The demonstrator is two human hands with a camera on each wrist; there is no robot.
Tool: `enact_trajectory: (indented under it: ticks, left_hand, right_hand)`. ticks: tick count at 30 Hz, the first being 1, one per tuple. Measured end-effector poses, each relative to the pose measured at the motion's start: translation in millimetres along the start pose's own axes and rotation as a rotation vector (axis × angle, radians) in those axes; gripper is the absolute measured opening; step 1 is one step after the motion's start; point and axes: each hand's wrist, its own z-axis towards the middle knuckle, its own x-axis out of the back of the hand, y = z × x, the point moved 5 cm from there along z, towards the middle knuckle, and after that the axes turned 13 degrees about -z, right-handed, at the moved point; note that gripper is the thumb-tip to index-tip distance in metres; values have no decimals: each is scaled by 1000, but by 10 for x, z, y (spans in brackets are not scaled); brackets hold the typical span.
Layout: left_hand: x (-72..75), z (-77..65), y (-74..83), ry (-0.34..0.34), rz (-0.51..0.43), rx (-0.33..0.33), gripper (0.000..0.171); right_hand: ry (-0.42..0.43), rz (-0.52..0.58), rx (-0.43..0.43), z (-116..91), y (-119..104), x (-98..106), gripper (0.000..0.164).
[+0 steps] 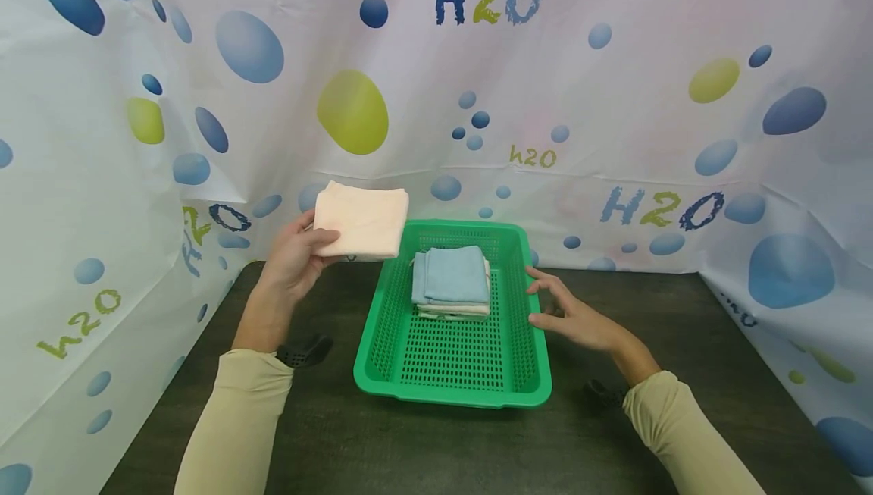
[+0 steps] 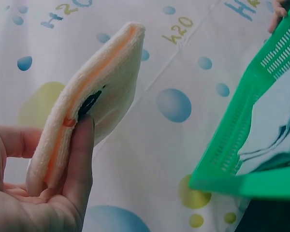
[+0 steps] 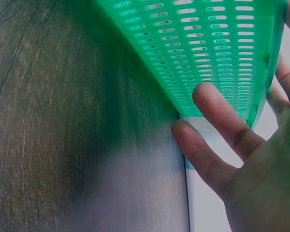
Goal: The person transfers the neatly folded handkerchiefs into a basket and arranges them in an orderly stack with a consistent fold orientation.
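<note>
A folded cream cloth [image 1: 361, 220] is pinched between the thumb and fingers of my left hand [image 1: 295, 256], held up left of the green basket [image 1: 450, 396]. In the left wrist view the folded cloth [image 2: 94, 92] shows an orange layer along its edge and a dark mark on one face. Inside the basket lies a stack of folded cloths, with a light blue cloth [image 1: 455, 274] on top and pale ones beneath. My right hand [image 1: 573, 313] is at the basket's right rim, fingers spread and loosely bent. In the right wrist view some fingers [image 3: 227, 121] lie beside the perforated wall.
The basket stands on a dark wood-look table [image 1: 423, 449]. A white sheet [image 1: 423, 63] printed with blue and green spots hangs behind and along both sides. Dark straps [image 1: 305, 351] are on both wrists.
</note>
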Motion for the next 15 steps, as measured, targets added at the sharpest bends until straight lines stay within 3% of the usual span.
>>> enact_trajectory:
  ticks: [15]
  left_hand:
    - [-235,99,-121,-26,-57,17,72]
  right_hand:
    - [6,14,-3,2,12,-5,35]
